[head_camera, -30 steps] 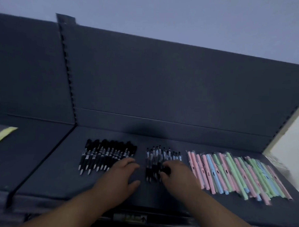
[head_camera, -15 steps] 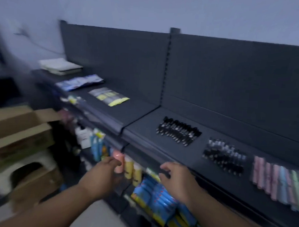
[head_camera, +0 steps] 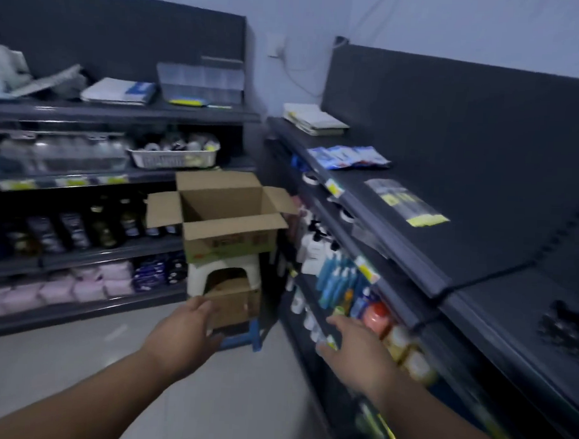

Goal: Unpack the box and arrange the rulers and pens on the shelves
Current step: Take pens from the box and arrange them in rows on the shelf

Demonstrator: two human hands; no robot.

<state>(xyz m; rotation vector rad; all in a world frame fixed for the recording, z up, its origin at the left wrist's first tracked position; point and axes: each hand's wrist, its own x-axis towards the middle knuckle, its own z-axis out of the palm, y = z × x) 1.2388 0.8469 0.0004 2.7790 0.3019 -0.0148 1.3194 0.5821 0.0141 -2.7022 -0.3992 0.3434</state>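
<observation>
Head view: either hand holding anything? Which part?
Nothing is held. Left hand and right hand are both empty, fingers relaxed, stretched out in the aisle; the open box stands ahead, untouched.

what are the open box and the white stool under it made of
The open brown box looks like cardboard: matt tan, folded-out flaps, printed side. The white stool under it is probably moulded plastic: smooth, faintly glossy, seemingly one piece with an arched cut-out.

Bare floor [head_camera: 59, 358] lies open from 6 to 9 o'clock. At 12 o'clock the cardboard box [head_camera: 229, 240], set on a white stool [head_camera: 196, 281], blocks the aisle, though its open top is unobstructed. Stocked shelves [head_camera: 406, 254] wall off 3 o'clock.
</observation>
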